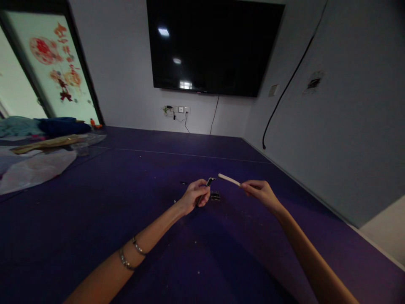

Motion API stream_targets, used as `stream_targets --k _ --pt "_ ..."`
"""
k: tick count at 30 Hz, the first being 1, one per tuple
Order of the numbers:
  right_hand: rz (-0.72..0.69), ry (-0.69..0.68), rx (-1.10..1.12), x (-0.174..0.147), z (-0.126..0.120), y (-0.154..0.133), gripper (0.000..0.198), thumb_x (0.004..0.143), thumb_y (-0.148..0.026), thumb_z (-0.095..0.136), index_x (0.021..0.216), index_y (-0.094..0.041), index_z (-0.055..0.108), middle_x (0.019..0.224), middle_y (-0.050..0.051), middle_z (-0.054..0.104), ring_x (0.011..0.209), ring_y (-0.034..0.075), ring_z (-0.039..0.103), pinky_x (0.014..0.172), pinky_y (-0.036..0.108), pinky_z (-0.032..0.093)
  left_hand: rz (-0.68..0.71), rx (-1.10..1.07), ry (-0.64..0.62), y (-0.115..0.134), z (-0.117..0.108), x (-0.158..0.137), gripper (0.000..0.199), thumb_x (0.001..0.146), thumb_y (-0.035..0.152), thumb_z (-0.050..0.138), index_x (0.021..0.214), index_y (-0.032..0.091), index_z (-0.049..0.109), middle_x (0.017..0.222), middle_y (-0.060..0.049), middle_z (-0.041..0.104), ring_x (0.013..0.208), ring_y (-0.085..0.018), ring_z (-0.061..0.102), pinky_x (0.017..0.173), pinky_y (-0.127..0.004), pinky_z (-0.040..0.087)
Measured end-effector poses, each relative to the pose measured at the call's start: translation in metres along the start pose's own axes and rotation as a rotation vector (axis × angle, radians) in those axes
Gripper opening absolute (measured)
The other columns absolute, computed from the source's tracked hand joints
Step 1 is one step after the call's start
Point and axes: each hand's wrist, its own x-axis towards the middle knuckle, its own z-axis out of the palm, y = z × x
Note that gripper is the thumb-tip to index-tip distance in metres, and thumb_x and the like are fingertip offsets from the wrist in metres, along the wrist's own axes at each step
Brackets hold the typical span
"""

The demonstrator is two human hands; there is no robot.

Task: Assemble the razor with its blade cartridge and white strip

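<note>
My left hand (195,196) is closed around a slim dark object (209,182) with a light edge and a thin tip bent to the right; its exact kind is too small to tell. My right hand (258,192) pinches the near end of a flat pale stick (229,180), like a wooden craft stick. The stick's rounded free end points left, just short of the dark object's tip, with a small gap between them. On the purple floor behind and between the hands lies a small dark case-like item (215,196). A little black piece (184,183) rests left of it.
Purple flooring (142,236) surrounds the hands, with tiny white specks on it. Clear plastic sheeting (41,166), cardboard (50,143) and dark blue cloth (63,126) are piled at the left. A black cable (289,80) hangs along the right wall; a television (215,46) is mounted ahead.
</note>
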Motion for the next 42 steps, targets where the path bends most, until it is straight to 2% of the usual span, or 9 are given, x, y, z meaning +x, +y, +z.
stream_targets --k 3,6,8,10,13,19,25,32,42 --pt "0.011 0.028 0.02 0.0 0.0 -0.002 0.032 0.07 -0.047 0.06 0.066 -0.016 0.068 0.05 -0.002 0.049 0.046 0.009 0.038 0.046 0.024 0.025 0.036 0.07 0.087 0.0 0.001 0.002 0.026 0.073 0.035 0.063 0.082 0.014 0.051 0.06 0.001 0.055 0.041 -0.007 0.046 0.035 -0.018 0.033" --pt "0.022 0.068 0.024 0.0 0.001 -0.005 0.034 0.07 -0.048 0.06 0.067 -0.015 0.068 0.049 -0.002 0.048 0.046 0.009 0.038 0.045 0.024 0.026 0.079 0.102 0.153 0.0 0.001 0.003 0.027 0.074 0.035 0.062 0.086 0.011 0.057 0.065 0.0 0.057 0.047 -0.008 0.05 0.045 -0.023 0.044" --pt "0.019 0.109 0.014 0.0 0.002 -0.007 0.035 0.069 -0.049 0.061 0.068 -0.015 0.069 0.05 -0.001 0.049 0.047 0.009 0.039 0.046 0.024 0.027 0.092 0.101 0.177 0.0 0.0 0.004 0.028 0.076 0.036 0.06 0.088 0.011 0.059 0.065 0.0 0.056 0.051 -0.009 0.051 0.052 -0.025 0.046" --pt "0.006 0.148 -0.001 0.0 0.005 -0.01 0.035 0.069 -0.048 0.062 0.068 -0.014 0.069 0.051 -0.001 0.05 0.048 0.009 0.041 0.046 0.024 0.028 0.093 0.092 0.184 -0.001 -0.001 0.004 0.029 0.077 0.036 0.059 0.089 0.01 0.06 0.065 -0.001 0.056 0.053 -0.008 0.051 0.056 -0.024 0.045" --pt "-0.012 0.165 -0.006 -0.002 0.013 -0.016 0.035 0.069 -0.049 0.062 0.068 -0.014 0.068 0.052 0.0 0.051 0.05 0.01 0.043 0.047 0.023 0.03 0.064 0.061 0.183 -0.005 -0.002 0.004 0.032 0.078 0.039 0.058 0.089 0.01 0.061 0.063 -0.001 0.055 0.049 -0.007 0.047 0.05 -0.021 0.04" --pt "-0.042 0.11 -0.002 -0.004 0.026 -0.018 0.035 0.07 -0.048 0.061 0.07 -0.014 0.069 0.055 0.002 0.056 0.053 0.011 0.048 0.048 0.022 0.034 -0.009 -0.016 0.145 -0.011 0.001 0.003 0.034 0.075 0.042 0.06 0.087 0.011 0.059 0.059 0.002 0.048 0.042 -0.005 0.039 0.04 -0.019 0.032" --pt "-0.019 0.01 -0.012 0.0 0.021 -0.002 0.032 0.07 -0.046 0.062 0.069 -0.015 0.068 0.056 0.001 0.056 0.053 0.012 0.049 0.049 0.023 0.034 -0.024 -0.104 0.081 -0.009 0.004 0.001 0.027 0.076 0.037 0.061 0.085 0.011 0.058 0.057 0.004 0.043 0.042 -0.004 0.037 0.04 -0.019 0.03" --pt "-0.021 0.05 0.033 0.0 0.031 -0.007 0.032 0.07 -0.047 0.061 0.067 -0.016 0.066 0.056 0.0 0.055 0.053 0.011 0.048 0.049 0.023 0.033 -0.027 -0.117 0.088 -0.012 0.007 0.0 0.024 0.077 0.034 0.061 0.084 0.012 0.058 0.057 0.003 0.044 0.044 -0.005 0.039 0.042 -0.019 0.031" --pt "-0.003 0.034 0.044 0.002 0.03 0.006 0.032 0.069 -0.047 0.062 0.066 -0.015 0.066 0.055 0.0 0.055 0.052 0.011 0.047 0.049 0.023 0.033 0.024 -0.157 0.08 -0.011 0.003 0.002 0.024 0.077 0.034 0.061 0.085 0.012 0.057 0.058 0.003 0.043 0.047 -0.005 0.038 0.044 -0.02 0.033"
